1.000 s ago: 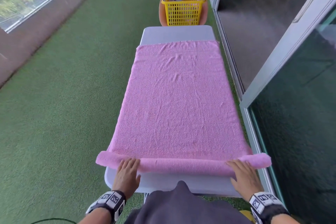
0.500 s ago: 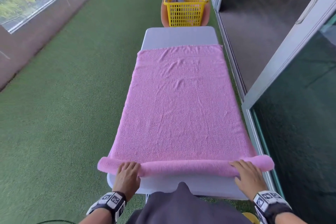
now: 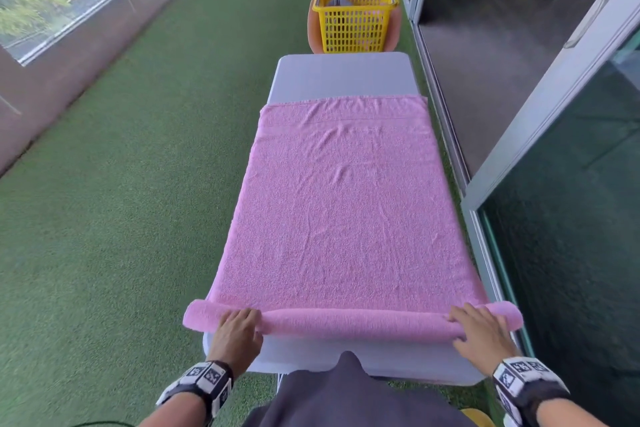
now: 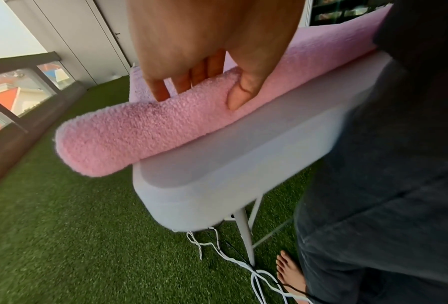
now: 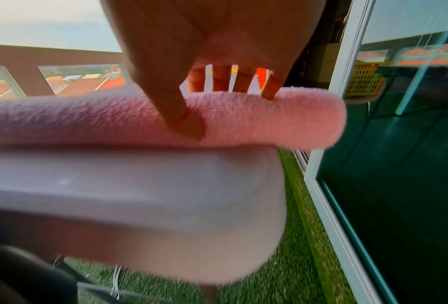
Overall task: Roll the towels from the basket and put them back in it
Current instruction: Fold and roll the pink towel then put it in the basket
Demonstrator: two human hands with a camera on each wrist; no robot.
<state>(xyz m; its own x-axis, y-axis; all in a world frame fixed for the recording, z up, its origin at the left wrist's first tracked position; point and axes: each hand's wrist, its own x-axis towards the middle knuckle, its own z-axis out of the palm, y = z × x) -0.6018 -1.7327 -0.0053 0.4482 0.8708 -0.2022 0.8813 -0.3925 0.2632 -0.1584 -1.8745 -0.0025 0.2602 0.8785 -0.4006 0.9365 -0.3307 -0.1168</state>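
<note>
Setting: I look down a long balcony floored in green artificial grass [image 3: 131,218], with windows [image 3: 52,3] on the left and sliding glass doors [image 3: 554,184] on the right.
Bench: a narrow white bench [image 3: 343,74] runs away from me down the middle; its far end is bare, and its near edge is against my dark clothing [image 3: 346,399].
Towel: a pink towel [image 3: 346,204] lies flat along most of the bench, lightly wrinkled. Its near end is wound into a slim roll [image 3: 353,322] lying across the bench close to the near edge. Both ends of the roll stick out past the bench sides.
Left hand: my left hand [image 3: 239,333] rests on the roll near its left end. In the left wrist view the fingers [image 4: 199,72] reach over the top and down the far side, close together, while the thumb [image 4: 241,94] presses the near face, so the roll sits lightly pinched between them.
Right hand: my right hand [image 3: 479,331] sits on the roll near its right end. In the right wrist view the fingers [image 5: 243,82] are slightly spread, their tips on the top of the roll, and the thumb [image 5: 183,117] presses the near face.
Wrists: each wrist carries a band with black and white markers [image 3: 204,380].
Basket: a yellow slotted basket [image 3: 355,22] stands on a round pinkish stool [image 3: 313,35] just beyond the far end of the bench, well apart from the towel. Something grey [image 3: 337,2] shows inside; I cannot tell what it is.
Below: white cords [image 4: 243,265] trail on the grass by a bench leg [image 4: 244,232], near a bare foot [image 4: 290,271].
</note>
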